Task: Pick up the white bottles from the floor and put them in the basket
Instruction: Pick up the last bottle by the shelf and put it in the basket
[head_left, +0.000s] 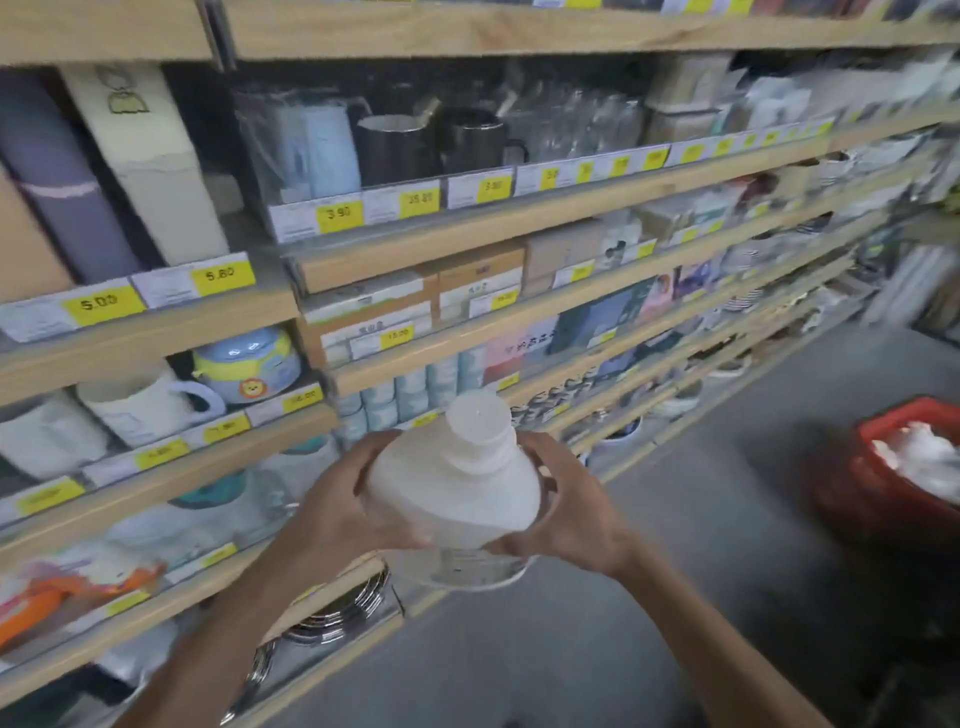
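- White bottle (457, 483): one item with a white cap, cap end toward the camera, held in the air in front of the shelves (467, 228) and clear of the floor (727, 545).
- Left hand (343, 499): on the bottle's left side, fingers curled round its body, gripping it.
- Right hand (566, 509): on the bottle's right side, fingers curled round its body, gripping it.
- Basket (852, 488): red, on the floor, well apart from the bottle, to its right; it holds blurred white contents (919, 457).
- Shelves: wooden and tiered, behind and left of the bottle, stocked with boxes, jugs and a mug (150, 405).
- Price tags (340, 215): yellow, along the shelf edges above the bottle.
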